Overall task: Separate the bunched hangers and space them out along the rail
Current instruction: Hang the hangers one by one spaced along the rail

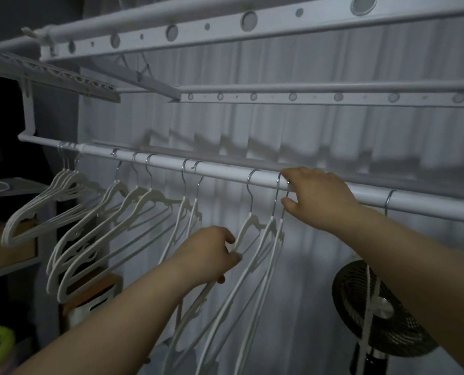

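Observation:
A white rail (225, 173) runs from upper left down to the right. White hangers with metal hooks hang along it. A tight bunch of hangers (49, 201) stays at the rail's left end. Several more hang spaced out in the middle (133, 212). My left hand (211, 253) pinches the shoulder of a hanger (248, 234) near the centre. My right hand (314, 197) is up at the rail, fingers over it and thumb below, gripping a hanger hook (279, 185). One more hook (389, 201) hangs further right.
Upper drying rack bars (252, 20) with round holes run overhead. A pale curtain (333, 144) hangs behind the rail. A dark standing fan (374, 307) with a white cord is at lower right. Shelves with boxes (8, 247) stand on the left.

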